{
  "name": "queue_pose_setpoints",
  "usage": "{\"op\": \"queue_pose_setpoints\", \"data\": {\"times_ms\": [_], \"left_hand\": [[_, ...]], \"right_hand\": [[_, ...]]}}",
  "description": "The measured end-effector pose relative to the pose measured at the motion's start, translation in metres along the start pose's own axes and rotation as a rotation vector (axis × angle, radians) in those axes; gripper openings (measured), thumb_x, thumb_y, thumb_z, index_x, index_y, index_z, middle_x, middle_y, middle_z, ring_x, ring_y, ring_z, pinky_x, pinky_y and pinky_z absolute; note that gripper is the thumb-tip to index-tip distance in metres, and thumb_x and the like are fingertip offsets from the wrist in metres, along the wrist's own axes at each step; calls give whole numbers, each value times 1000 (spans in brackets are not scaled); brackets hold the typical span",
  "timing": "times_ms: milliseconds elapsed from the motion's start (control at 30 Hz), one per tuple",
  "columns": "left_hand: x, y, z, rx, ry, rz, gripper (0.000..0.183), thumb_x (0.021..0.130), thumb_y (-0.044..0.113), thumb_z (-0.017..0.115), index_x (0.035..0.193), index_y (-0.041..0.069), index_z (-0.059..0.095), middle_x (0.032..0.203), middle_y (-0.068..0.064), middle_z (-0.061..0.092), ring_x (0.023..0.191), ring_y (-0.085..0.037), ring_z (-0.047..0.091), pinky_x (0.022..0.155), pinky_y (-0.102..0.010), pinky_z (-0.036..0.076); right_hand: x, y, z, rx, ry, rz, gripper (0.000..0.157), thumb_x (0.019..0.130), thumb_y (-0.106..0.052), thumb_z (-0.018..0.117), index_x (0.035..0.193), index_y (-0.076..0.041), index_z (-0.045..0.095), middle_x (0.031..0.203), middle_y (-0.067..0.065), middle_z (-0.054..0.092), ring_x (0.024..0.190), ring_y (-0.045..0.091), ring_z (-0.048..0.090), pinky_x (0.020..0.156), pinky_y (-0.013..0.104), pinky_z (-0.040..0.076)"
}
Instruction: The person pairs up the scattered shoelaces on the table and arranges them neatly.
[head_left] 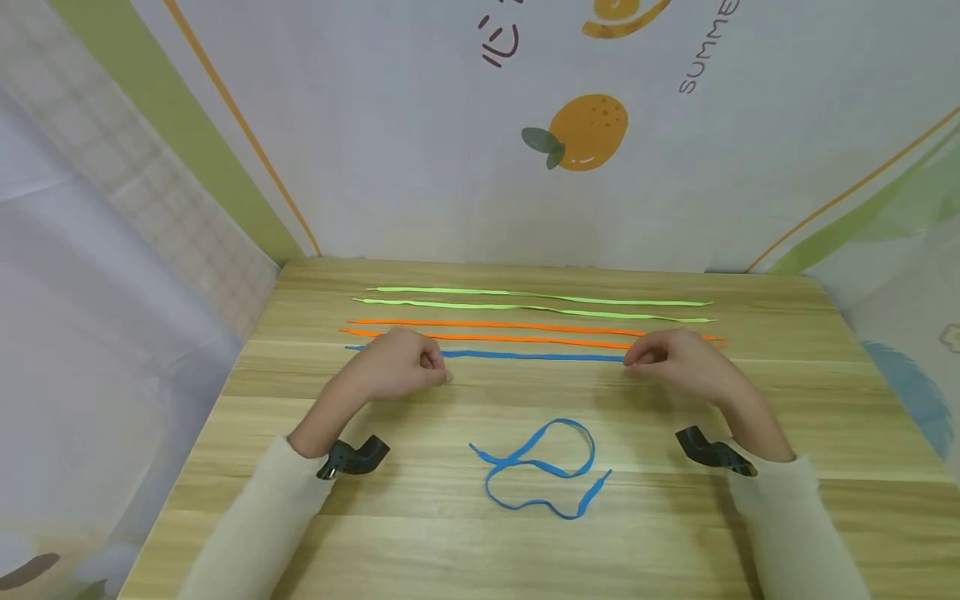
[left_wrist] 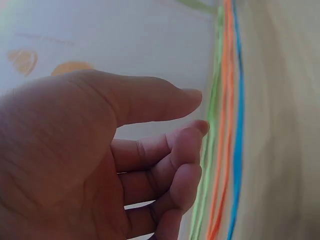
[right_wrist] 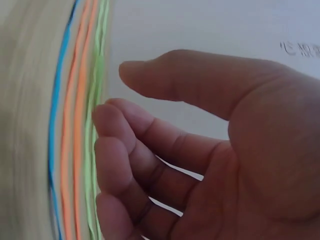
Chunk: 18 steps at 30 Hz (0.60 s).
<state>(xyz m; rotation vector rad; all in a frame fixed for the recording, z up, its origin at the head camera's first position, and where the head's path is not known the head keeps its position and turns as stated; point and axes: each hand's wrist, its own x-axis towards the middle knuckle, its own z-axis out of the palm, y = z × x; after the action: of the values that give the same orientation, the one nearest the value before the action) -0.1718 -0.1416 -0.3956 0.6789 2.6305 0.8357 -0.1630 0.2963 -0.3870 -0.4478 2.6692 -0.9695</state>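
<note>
A flat blue shoelace lies stretched nearly straight across the wooden table. My left hand hovers over its left part, my right hand over its right part. Both hands have loosely bent fingers. In the left wrist view, a gap separates thumb and fingertips of the left hand, which holds nothing. The right wrist view shows the same for the right hand. Nearer to me, between the forearms, a second blue shoelace lies in loose loops.
Beyond the straight blue lace run two orange laces, then two green laces, roughly parallel. The hands hide parts of the orange and blue ones. A printed curtain hangs at the table's back edge. Each wrist wears a black camera mount.
</note>
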Motion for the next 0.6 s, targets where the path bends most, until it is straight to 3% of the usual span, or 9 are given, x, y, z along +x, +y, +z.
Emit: {"op": "queue_pose_setpoints", "data": {"times_ms": [133,167,333,367,400,600], "left_hand": [[3,10,17,39,-35,33,12,99,21,76,88,16,78,73,9,66,64,-10,54,68,-33,47],[4,12,21,48,-44,44,12,98,21,77,87,17,77,72,10,65,64,-9,54,75,-35,52],[2,27,44,81,-100,86,14,98,25,81,87,19,76,73,14,65,68,-6,57,79,-36,56],[1,29,49,82,-108,95,15,98,26,82,86,19,76,74,15,65,69,-6,59,79,-35,57],[0,32,53,83,-115,100,16,98,27,83,86,20,76,73,15,65,69,-6,59,70,-32,53],[-5,43,77,108,-102,144,23,98,35,84,80,24,73,67,17,60,69,-4,56,66,-28,48]], "right_hand": [[3,-3,16,7,-59,-30,9,99,-12,78,106,-8,81,94,-4,75,89,18,67,83,32,54],[4,-3,21,-3,-73,-44,8,98,-11,79,105,-9,81,93,-5,75,88,18,67,82,33,54],[6,-5,46,-45,-140,-75,5,96,-17,84,98,-14,81,85,-9,71,80,14,63,76,33,53],[6,-6,50,-48,-148,-77,5,95,-17,85,97,-15,81,84,-10,71,78,14,63,75,33,53],[5,-7,53,-54,-156,-78,5,95,-18,85,96,-16,81,83,-10,70,77,14,62,74,32,53],[1,-19,65,-72,-157,-79,11,92,-21,89,90,-18,79,78,-10,67,73,12,60,70,31,51]]}}
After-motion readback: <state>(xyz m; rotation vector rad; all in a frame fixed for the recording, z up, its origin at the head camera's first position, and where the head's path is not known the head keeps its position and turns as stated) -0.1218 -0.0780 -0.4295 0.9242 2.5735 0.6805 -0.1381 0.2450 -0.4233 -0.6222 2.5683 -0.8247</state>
